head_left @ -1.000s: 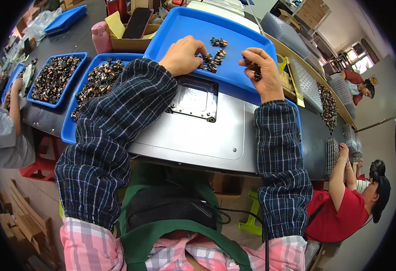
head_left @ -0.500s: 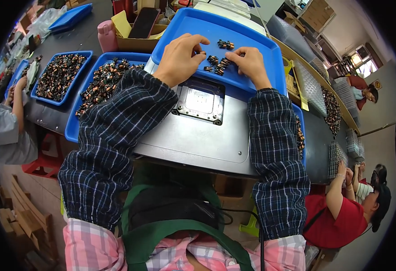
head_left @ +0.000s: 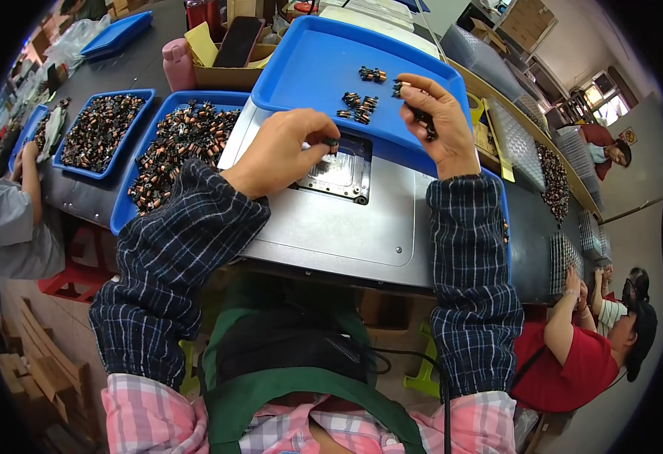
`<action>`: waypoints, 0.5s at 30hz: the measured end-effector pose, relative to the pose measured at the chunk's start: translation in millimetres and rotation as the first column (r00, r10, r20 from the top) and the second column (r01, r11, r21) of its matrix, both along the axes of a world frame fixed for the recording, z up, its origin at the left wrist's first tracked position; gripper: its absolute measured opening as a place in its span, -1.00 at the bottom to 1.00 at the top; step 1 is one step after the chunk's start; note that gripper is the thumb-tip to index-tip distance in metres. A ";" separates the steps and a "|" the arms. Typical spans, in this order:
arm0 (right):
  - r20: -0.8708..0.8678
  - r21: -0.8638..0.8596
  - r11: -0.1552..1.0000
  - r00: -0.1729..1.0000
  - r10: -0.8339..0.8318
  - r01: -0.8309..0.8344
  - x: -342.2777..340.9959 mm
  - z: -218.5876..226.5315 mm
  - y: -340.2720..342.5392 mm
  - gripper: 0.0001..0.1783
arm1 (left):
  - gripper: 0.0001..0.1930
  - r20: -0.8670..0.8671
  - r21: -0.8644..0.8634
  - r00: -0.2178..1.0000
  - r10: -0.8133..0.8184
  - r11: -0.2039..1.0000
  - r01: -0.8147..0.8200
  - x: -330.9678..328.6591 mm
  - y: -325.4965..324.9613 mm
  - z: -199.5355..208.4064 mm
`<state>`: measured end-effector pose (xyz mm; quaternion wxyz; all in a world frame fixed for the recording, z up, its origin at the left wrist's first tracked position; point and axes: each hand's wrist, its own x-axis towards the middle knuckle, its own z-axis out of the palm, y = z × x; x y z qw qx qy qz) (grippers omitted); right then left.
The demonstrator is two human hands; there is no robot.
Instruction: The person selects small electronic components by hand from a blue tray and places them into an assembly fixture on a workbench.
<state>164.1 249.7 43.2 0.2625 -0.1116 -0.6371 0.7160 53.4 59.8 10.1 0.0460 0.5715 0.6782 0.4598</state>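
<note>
Over the square recess (head_left: pixel 344 172) of the silver metal plate (head_left: pixel 331 234), the left hand (head_left: pixel 280 148) pinches one small dark part (head_left: pixel 332 144), its long axis too hidden to tell. At the right side of the blue plastic tray (head_left: pixel 320 68), the curled right hand (head_left: pixel 448 127) holds small black-and-copper cylindrical parts (head_left: pixel 425 123), those in the palm slanting down rightward.
</note>
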 end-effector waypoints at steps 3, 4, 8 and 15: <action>0.024 0.037 0.998 0.998 0.057 -0.058 2.9 -2.3 -14.2 -0.75 | -0.86 -0.071 -0.070 0.997 -0.042 0.997 0.037 -2.4 1.3 -4.8; 0.030 0.067 0.992 0.994 0.108 -0.110 3.3 -4.1 -17.2 -0.75 | -0.85 -0.159 -0.093 0.985 -0.061 0.995 0.047 -3.3 1.6 -6.7; 0.138 0.213 0.964 0.982 0.130 -0.158 6.5 -7.9 -25.0 -0.80 | -0.86 -0.154 -0.088 0.985 -0.074 0.994 0.061 2.6 8.1 -4.7; 0.159 0.651 0.749 0.987 0.026 -0.124 -1.1 -18.1 -38.9 -0.83 | -0.86 -0.271 -0.068 0.962 -0.035 0.998 0.017 3.7 7.9 -5.9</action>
